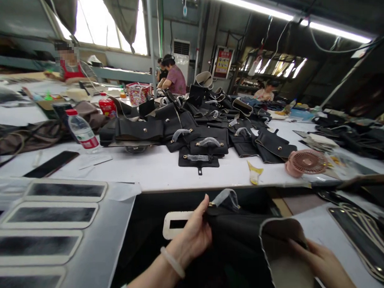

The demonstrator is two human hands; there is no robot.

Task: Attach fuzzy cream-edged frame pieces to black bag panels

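My left hand (196, 235), with a pale bangle on the wrist, grips the left edge of a black leather bag piece (236, 235). A plastic-wrapped handle (228, 198) with gold fittings stands on its top edge, just beyond my fingertips. My right hand (322, 259) is closed on a curved panel (281, 250) at the right, whose pale beige inner side faces me. This panel appears to belong to the same bag piece. Its lower part runs out of view. Behind my left wrist lies a pale rounded frame (168, 225) with a dark slot.
Several black bag pieces (207, 145) are heaped on the white table (155, 171). A water bottle (85, 134), a phone (51, 164) and a pink fan (307, 162) stand or lie around them. Pale-edged dark panels (51, 214) lie left; dark strips (364, 242) lie right. People sit farther back.
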